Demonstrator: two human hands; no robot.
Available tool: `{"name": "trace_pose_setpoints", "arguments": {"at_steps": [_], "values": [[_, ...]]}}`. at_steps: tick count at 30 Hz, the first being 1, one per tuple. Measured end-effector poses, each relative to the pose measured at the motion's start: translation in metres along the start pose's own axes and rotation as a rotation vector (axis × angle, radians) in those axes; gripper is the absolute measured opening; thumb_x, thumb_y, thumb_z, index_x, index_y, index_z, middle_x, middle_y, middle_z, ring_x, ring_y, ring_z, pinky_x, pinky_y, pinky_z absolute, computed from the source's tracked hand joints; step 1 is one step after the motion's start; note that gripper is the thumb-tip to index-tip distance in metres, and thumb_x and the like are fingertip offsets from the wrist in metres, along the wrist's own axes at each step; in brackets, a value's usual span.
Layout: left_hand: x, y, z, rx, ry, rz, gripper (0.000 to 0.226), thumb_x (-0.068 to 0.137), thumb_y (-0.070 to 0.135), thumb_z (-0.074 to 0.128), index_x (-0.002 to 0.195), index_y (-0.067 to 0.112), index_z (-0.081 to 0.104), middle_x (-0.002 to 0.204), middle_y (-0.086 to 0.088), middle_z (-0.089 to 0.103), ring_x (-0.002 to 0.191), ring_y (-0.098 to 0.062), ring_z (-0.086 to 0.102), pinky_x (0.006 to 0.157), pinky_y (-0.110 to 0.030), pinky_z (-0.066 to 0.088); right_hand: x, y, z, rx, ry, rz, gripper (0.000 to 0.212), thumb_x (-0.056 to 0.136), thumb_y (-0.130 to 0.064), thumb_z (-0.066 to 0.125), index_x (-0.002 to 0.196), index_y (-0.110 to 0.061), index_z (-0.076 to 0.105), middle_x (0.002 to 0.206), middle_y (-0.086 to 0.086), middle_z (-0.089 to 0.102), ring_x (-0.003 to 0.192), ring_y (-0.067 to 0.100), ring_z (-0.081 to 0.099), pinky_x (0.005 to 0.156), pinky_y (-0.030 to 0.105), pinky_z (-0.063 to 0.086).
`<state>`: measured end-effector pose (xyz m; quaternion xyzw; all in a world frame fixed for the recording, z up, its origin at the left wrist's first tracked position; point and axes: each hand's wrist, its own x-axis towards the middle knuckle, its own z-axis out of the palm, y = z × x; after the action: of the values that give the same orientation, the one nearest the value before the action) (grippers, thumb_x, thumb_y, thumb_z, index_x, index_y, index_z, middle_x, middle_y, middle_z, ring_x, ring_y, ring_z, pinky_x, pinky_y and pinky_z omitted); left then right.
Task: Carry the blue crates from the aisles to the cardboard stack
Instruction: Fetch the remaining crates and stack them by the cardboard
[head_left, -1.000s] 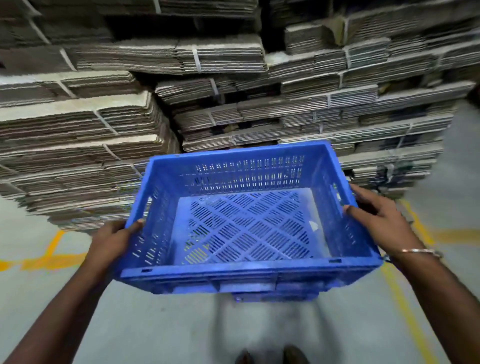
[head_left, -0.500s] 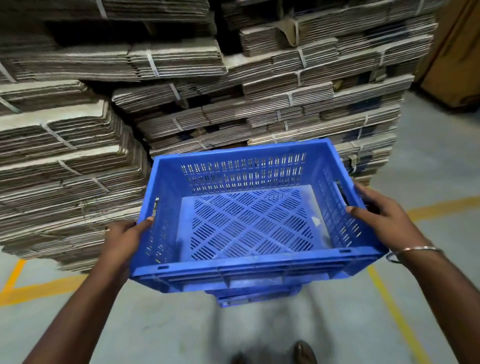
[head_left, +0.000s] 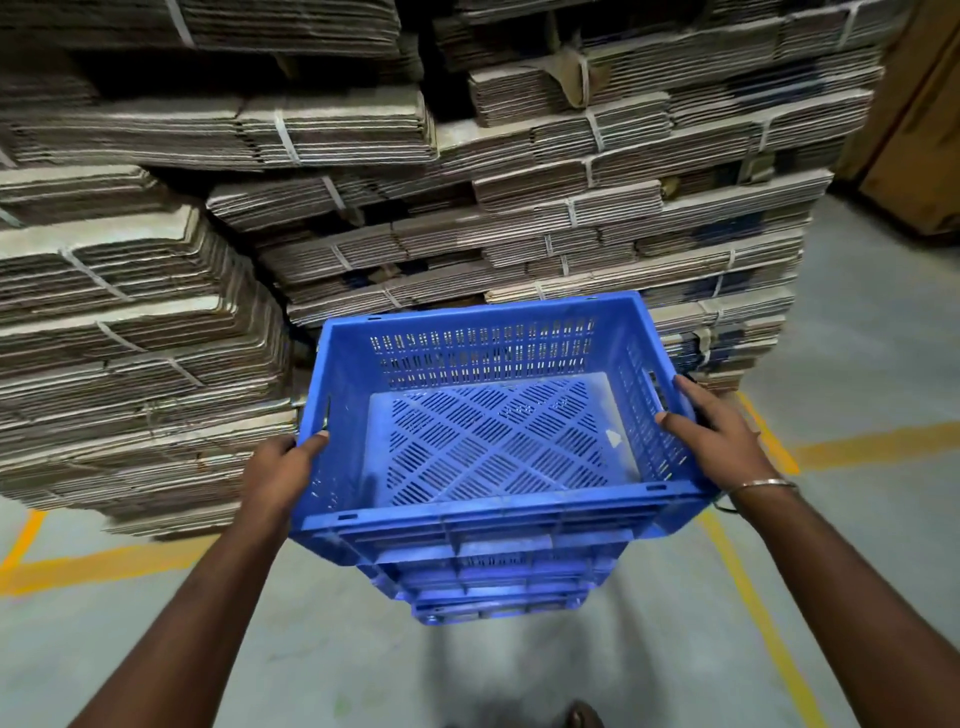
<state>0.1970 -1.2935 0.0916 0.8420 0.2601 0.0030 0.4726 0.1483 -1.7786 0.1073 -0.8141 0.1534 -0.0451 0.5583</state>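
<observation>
An empty blue crate (head_left: 498, 525) with a slotted floor hangs in the air in front of me, above the grey floor. My left hand (head_left: 283, 462) grips its left wall, thumb over the rim. My right hand (head_left: 711, 436) grips the right wall at the handle slot, and a metal bangle sits on that wrist. More blue crate edges show nested beneath it. The cardboard stack (head_left: 519, 218), strapped bundles of flattened sheets, rises right behind the crate's far wall.
A second pile of cardboard bundles (head_left: 119, 353) stands at the left, close to the crate. Yellow floor lines (head_left: 104, 561) run along the grey concrete. A brown sheet (head_left: 914, 119) leans at the far right. One shoe tip (head_left: 584, 717) shows at the bottom.
The view has shifted left and closer to the cardboard, and the crate now sits lower and further right in view. Both hands keep their hold.
</observation>
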Motion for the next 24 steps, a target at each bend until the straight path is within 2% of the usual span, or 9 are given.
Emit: {"name": "trace_pose_setpoints", "arguments": {"at_steps": [2, 6, 10, 12, 15, 18, 20, 22, 24], "values": [[0.006, -0.004, 0.004, 0.019, 0.008, 0.006, 0.039, 0.076, 0.05, 0.067, 0.078, 0.012, 0.068, 0.077, -0.012, 0.071, 0.072, -0.035, 0.069, 0.075, -0.053, 0.056, 0.004, 0.004, 0.005, -0.005, -0.006, 0.011, 0.061, 0.087, -0.02, 0.069, 0.144, -0.018, 0.044, 0.142, -0.008, 0.046, 0.128, 0.014, 0.046, 0.106, 0.038, 0.039], [0.01, -0.016, 0.011, 0.058, -0.006, 0.013, 0.031, 0.082, 0.043, 0.069, 0.08, 0.012, 0.069, 0.076, -0.013, 0.071, 0.073, -0.035, 0.068, 0.073, -0.049, 0.055, 0.003, 0.022, 0.014, -0.024, -0.036, 0.065, 0.062, 0.087, -0.02, 0.069, 0.144, -0.019, 0.044, 0.144, -0.002, 0.048, 0.129, 0.018, 0.048, 0.106, 0.041, 0.041], [0.005, -0.038, 0.02, 0.13, -0.07, 0.003, 0.019, 0.087, 0.026, 0.07, 0.092, 0.008, 0.07, 0.081, -0.014, 0.071, 0.071, -0.031, 0.067, 0.071, -0.044, 0.054, -0.01, 0.037, 0.022, -0.069, -0.064, 0.032, 0.062, 0.088, -0.008, 0.065, 0.145, -0.016, 0.042, 0.14, -0.007, 0.045, 0.127, 0.009, 0.042, 0.098, 0.026, 0.035], [0.004, -0.046, 0.021, 0.136, -0.085, 0.013, 0.012, 0.088, 0.017, 0.068, 0.097, 0.009, 0.068, 0.085, -0.015, 0.07, 0.073, -0.032, 0.066, 0.073, -0.044, 0.053, -0.014, 0.042, 0.024, -0.095, -0.059, 0.0, 0.063, 0.088, -0.007, 0.065, 0.145, -0.018, 0.041, 0.137, -0.01, 0.043, 0.126, 0.007, 0.04, 0.097, 0.024, 0.033], [0.003, -0.049, 0.02, 0.121, -0.104, 0.025, 0.01, 0.089, 0.016, 0.066, 0.099, 0.012, 0.066, 0.086, -0.014, 0.07, 0.075, -0.033, 0.067, 0.076, -0.046, 0.054, -0.015, 0.049, 0.025, -0.1, -0.033, 0.034, 0.066, 0.087, -0.007, 0.066, 0.146, -0.023, 0.04, 0.134, -0.01, 0.046, 0.121, 0.009, 0.045, 0.096, 0.027, 0.037], [0.0, -0.059, 0.019, 0.064, -0.125, 0.019, 0.019, 0.089, 0.019, 0.068, 0.108, 0.017, 0.066, 0.094, -0.008, 0.071, 0.081, -0.029, 0.068, 0.077, -0.046, 0.055, -0.021, 0.056, 0.029, -0.078, 0.057, 0.114, 0.07, 0.087, -0.011, 0.067, 0.148, -0.024, 0.036, 0.127, -0.006, 0.051, 0.111, 0.015, 0.052, 0.094, 0.035, 0.045], [-0.005, -0.074, 0.02, 0.003, -0.127, -0.025, 0.026, 0.087, 0.022, 0.069, 0.113, 0.022, 0.065, 0.1, -0.003, 0.071, 0.086, -0.027, 0.068, 0.08, -0.046, 0.055, -0.032, 0.064, 0.033, -0.095, 0.113, 0.172, 0.063, 0.086, -0.014, 0.068, 0.143, -0.022, 0.043, 0.121, -0.003, 0.055, 0.104, 0.018, 0.055, 0.087, 0.034, 0.046], [-0.011, -0.086, 0.022, -0.027, -0.099, -0.068, 0.027, 0.086, 0.023, 0.069, 0.113, 0.025, 0.065, 0.101, -0.002, 0.071, 0.088, -0.028, 0.068, 0.08, -0.047, 0.056, -0.044, 0.07, 0.037, -0.109, 0.142, 0.193, 0.044, 0.085, -0.013, 0.066, 0.128, -0.019, 0.055, 0.11, 0.004, 0.063, 0.092, 0.023, 0.06, 0.074, 0.031, 0.044], [-0.012, -0.089, 0.025, -0.018, -0.038, -0.076, 0.025, 0.085, 0.02, 0.068, 0.109, 0.022, 0.067, 0.099, -0.006, 0.071, 0.087, -0.03, 0.067, 0.08, -0.048, 0.056, -0.047, 0.071, 0.038, -0.119, 0.178, 0.197, 0.032, 0.084, -0.007, 0.062, 0.114, -0.016, 0.062, 0.1, 0.011, 0.066, 0.085, 0.028, 0.061, 0.069, 0.031, 0.042]]}}
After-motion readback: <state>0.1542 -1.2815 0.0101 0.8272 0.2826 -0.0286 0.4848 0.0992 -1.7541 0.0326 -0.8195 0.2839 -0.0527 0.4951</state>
